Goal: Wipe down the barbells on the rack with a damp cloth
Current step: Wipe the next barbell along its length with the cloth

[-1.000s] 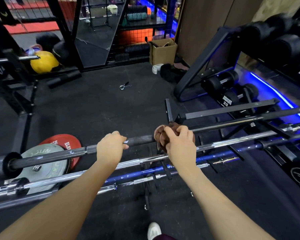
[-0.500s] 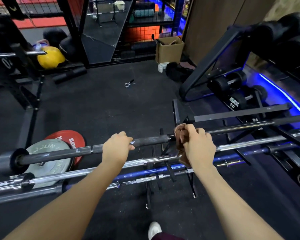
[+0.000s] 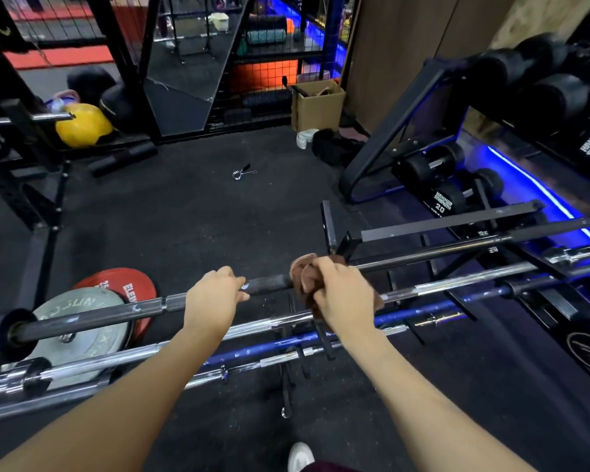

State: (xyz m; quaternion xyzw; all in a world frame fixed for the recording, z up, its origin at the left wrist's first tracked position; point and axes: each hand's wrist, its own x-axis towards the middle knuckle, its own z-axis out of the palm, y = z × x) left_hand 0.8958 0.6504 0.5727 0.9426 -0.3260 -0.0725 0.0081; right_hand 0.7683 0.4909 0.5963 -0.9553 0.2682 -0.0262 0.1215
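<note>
A dark barbell runs across the top of the low rack, from lower left to upper right. My left hand grips its shaft left of centre. My right hand holds a brown cloth wrapped round the same shaft a little to the right. Below lie a chrome barbell, a blue barbell and another chrome bar. The cloth hides the part of the shaft under it.
Red and grey weight plates lie on the floor at left. A dumbbell rack with blue lighting stands at right. A spring collar lies on the black floor, a cardboard box beyond it. My white shoe shows at the bottom.
My right hand slid the cloth to the right along the dark bar, then back a little to the left. My left hand kept its grip.
</note>
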